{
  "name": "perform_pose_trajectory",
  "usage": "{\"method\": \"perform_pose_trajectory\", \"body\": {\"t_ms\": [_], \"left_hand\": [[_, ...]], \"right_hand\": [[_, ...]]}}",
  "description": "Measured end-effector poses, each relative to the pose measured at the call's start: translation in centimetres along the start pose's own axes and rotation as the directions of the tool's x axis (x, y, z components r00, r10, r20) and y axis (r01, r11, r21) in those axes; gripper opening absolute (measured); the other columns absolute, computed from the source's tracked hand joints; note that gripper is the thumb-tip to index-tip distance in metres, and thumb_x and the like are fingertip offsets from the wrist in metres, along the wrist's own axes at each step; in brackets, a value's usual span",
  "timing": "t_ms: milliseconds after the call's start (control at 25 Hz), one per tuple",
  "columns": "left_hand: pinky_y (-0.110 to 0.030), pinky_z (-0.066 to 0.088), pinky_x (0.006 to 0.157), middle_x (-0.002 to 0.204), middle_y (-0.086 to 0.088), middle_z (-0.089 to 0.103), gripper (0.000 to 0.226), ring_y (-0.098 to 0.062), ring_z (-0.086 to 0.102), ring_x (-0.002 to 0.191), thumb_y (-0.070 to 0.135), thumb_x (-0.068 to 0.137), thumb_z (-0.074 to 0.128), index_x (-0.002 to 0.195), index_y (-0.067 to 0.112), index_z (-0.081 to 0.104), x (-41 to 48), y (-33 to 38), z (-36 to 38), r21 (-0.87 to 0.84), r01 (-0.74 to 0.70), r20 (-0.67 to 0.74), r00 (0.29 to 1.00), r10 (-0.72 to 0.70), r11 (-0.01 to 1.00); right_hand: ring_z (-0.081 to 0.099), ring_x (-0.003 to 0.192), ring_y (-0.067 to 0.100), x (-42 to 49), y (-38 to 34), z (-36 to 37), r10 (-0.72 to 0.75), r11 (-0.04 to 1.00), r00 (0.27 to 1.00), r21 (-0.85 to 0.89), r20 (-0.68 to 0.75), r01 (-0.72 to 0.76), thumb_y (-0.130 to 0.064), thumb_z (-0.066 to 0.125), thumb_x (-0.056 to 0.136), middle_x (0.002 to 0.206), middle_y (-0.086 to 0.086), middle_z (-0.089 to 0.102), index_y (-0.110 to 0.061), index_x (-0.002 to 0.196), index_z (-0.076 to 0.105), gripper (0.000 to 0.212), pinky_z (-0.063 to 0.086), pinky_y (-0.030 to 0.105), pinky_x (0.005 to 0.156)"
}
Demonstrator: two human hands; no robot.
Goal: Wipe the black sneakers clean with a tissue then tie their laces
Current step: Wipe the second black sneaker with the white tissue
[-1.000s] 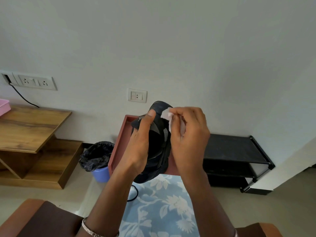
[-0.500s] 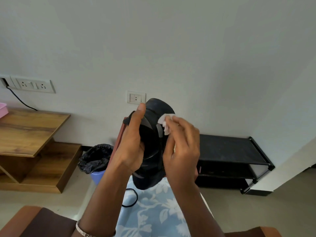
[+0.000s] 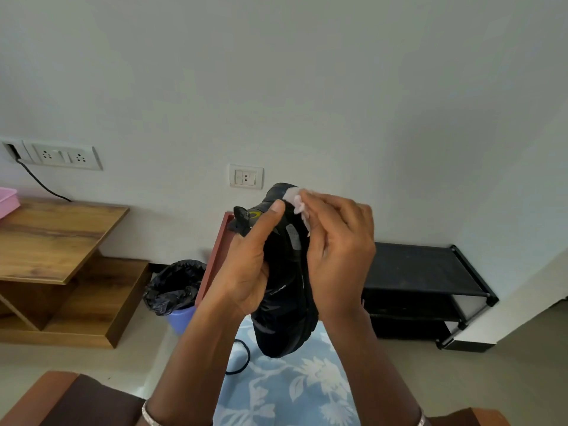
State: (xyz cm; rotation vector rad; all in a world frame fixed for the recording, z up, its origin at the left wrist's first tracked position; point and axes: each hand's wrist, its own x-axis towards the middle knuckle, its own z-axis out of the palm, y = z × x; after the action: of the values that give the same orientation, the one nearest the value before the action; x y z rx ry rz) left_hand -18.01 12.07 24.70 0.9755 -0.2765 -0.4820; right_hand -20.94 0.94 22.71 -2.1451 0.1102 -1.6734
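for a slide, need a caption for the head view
Left hand holds a black sneaker aloft; right hand presses a tissue to its upper end.

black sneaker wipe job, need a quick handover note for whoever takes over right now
Left hand grips the black sneaker, held up on end in the air.
Right hand pinches the white tissue against the sneaker's top end.
Done: wiping is under way on this shoe.
Left: finish wiping, do the other sneaker (not in view), then tie the laces.

Black sneaker (image 3: 285, 309); white tissue (image 3: 295, 200); blue floral cloth (image 3: 285, 392); black-lined bin (image 3: 175, 287).
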Motion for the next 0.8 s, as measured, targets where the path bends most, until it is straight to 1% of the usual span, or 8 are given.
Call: {"method": "perform_pose_trajectory", "body": {"t_ms": [80, 160, 280, 360, 480, 640, 680, 800], "left_hand": [[-0.029, 0.061, 0.080, 0.098, -0.006, 0.078, 0.030, -0.017, 0.075, 0.089, 0.042, 0.085, 0.059, 0.087, 0.023, 0.082, -0.2, 0.3, 0.1, -0.017, -0.008, -0.019, 1.000, 0.007, 1.000], [-0.032, 0.062, 0.080, 0.101, -0.010, 0.077, 0.036, -0.021, 0.075, 0.091, 0.044, 0.085, 0.059, 0.091, 0.016, 0.081, -0.1, 0.6, -0.2, -0.051, -0.001, -0.066, 0.998, -0.003, 0.999], [-0.034, 0.062, 0.077, 0.102, -0.012, 0.077, 0.037, -0.023, 0.075, 0.091, 0.044, 0.093, 0.057, 0.101, 0.011, 0.073, 0.3, 0.9, -0.7, -0.102, 0.026, -0.145, 0.989, -0.040, 0.994], [-0.034, 0.062, 0.076, 0.100, -0.012, 0.078, 0.036, -0.023, 0.076, 0.089, 0.042, 0.095, 0.056, 0.101, 0.011, 0.072, 0.4, 0.9, -0.9, -0.110, 0.043, -0.165, 0.984, -0.061, 0.993], [-0.034, 0.061, 0.076, 0.102, -0.012, 0.077, 0.033, -0.023, 0.075, 0.091, 0.038, 0.096, 0.056, 0.103, 0.012, 0.073, 0.2, 0.4, -0.5, -0.084, 0.063, -0.135, 0.988, -0.074, 0.994], [-0.032, 0.060, 0.073, 0.093, -0.007, 0.078, 0.033, -0.018, 0.075, 0.082, 0.035, 0.098, 0.054, 0.085, 0.017, 0.078, -0.1, 0.0, 0.0, -0.107, 0.058, -0.121, 0.990, -0.071, 0.993], [-0.031, 0.061, 0.072, 0.094, -0.008, 0.078, 0.032, -0.019, 0.075, 0.083, 0.035, 0.098, 0.054, 0.089, 0.016, 0.078, -0.1, 0.1, 0.0, -0.116, 0.052, -0.122, 0.990, -0.066, 0.992], [-0.030, 0.062, 0.067, 0.095, -0.011, 0.078, 0.034, -0.021, 0.076, 0.082, 0.037, 0.098, 0.054, 0.096, 0.010, 0.074, 0.1, 0.9, -0.8, -0.154, 0.031, -0.172, 0.983, -0.057, 0.988]], "right_hand": [[0.055, 0.091, 0.017, -0.3, 0.3, -0.1, 0.006, 0.999, 1.000, -0.031, 0.005, -0.006, -0.011, 0.068, 0.095, 0.095, 0.000, 0.072, -0.012, 0.110, 0.078, 0.018, 0.047, 0.024, 0.082], [0.053, 0.089, 0.018, -2.4, 0.7, -0.3, 0.042, 0.995, 0.999, -0.091, 0.000, -0.041, -0.007, 0.073, 0.091, 0.089, -0.001, 0.071, -0.012, 0.108, 0.078, 0.019, 0.042, 0.021, 0.085], [0.053, 0.090, 0.015, -5.9, 1.0, -0.9, 0.116, 0.984, 0.993, -0.137, -0.001, -0.115, -0.017, 0.072, 0.090, 0.086, -0.003, 0.073, -0.012, 0.103, 0.080, 0.015, 0.035, 0.017, 0.090], [0.051, 0.092, 0.011, -5.9, 1.2, -0.9, 0.131, 0.987, 0.991, -0.095, 0.009, -0.129, -0.019, 0.075, 0.088, 0.085, -0.002, 0.074, -0.011, 0.099, 0.080, 0.015, 0.041, 0.018, 0.088], [0.051, 0.091, 0.008, -2.9, 0.9, -0.4, 0.116, 0.993, 0.993, -0.013, 0.009, -0.116, -0.013, 0.078, 0.085, 0.084, -0.003, 0.074, -0.010, 0.097, 0.080, 0.012, 0.048, 0.021, 0.077], [0.065, 0.089, 0.017, -0.3, 0.4, 0.2, 0.132, 0.988, 0.990, 0.077, 0.058, -0.136, -0.017, 0.074, 0.089, 0.094, -0.002, 0.075, -0.012, 0.098, 0.080, 0.013, 0.055, 0.034, 0.073], [0.066, 0.090, 0.018, -0.7, 0.3, 0.1, 0.141, 0.985, 0.989, 0.091, 0.054, -0.145, -0.014, 0.074, 0.089, 0.096, 0.000, 0.074, -0.010, 0.099, 0.080, 0.013, 0.056, 0.032, 0.076], [0.069, 0.089, 0.018, -4.0, 0.3, -0.8, 0.155, 0.984, 0.987, 0.081, 0.049, -0.158, -0.013, 0.071, 0.091, 0.095, 0.005, 0.073, -0.004, 0.099, 0.079, 0.015, 0.052, 0.015, 0.084]]}}
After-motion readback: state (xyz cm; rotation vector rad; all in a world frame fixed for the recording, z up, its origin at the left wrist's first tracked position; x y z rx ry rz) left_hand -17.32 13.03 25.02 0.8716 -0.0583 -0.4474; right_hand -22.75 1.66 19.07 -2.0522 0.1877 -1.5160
